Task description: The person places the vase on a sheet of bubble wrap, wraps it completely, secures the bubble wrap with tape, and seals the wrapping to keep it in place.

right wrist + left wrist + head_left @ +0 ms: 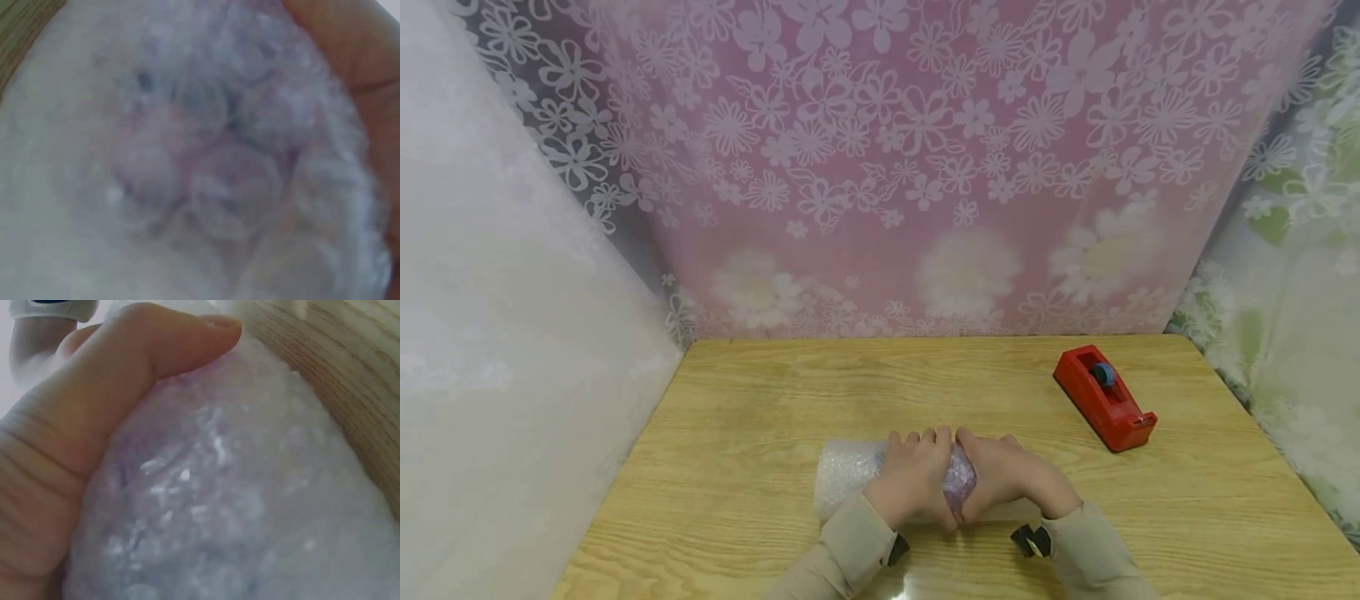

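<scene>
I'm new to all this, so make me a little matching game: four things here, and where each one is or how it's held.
Things:
1. Red wedge-shaped tape dispenser
2. Clear bubble-wrapped bundle, purplish inside
3. Pink sheet with white flowers
4. Yellowish wood-grain table

Places and states:
A. Beyond the table's far edge
B. Held by the left hand and right hand
C. Beneath the dispenser
D. On the table's right side

Pairs: 1-D, 2-B, 3-A, 4-C

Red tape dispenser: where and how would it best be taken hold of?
Likely from above, across the long sides of the red tape dispenser, behind its cutter end: it stands on its base, long and narrow, with nothing touching either side.
</scene>
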